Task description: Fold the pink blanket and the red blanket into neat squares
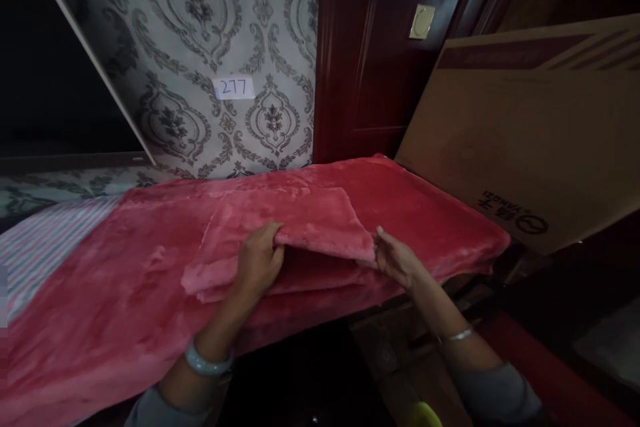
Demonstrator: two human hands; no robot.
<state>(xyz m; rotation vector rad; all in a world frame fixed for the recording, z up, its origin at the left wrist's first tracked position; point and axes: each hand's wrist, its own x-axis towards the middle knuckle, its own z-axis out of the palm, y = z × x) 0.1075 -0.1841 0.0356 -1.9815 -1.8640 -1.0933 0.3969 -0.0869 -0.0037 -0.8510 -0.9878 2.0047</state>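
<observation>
A folded pink plush cloth (310,213) lies on a red plush cover (420,207) of much the same pile. My left hand (260,257) is closed around the near edge of its upper layer, thumb towards the middle. At the right corner, my right hand (395,259) has its fingers against and partly under the cloth, with the thumb raised beside it. Between the hands the upper layer is lifted, leaving a dark gap over the lower layer. The fingertips under the fabric are hidden.
A striped cloth (55,240) shows at the left end of the cover. A large cardboard box (520,127) leans at the right. Behind are a patterned wall with a "277" label (234,87), a dark screen (60,67) and a dark red wooden panel (370,53).
</observation>
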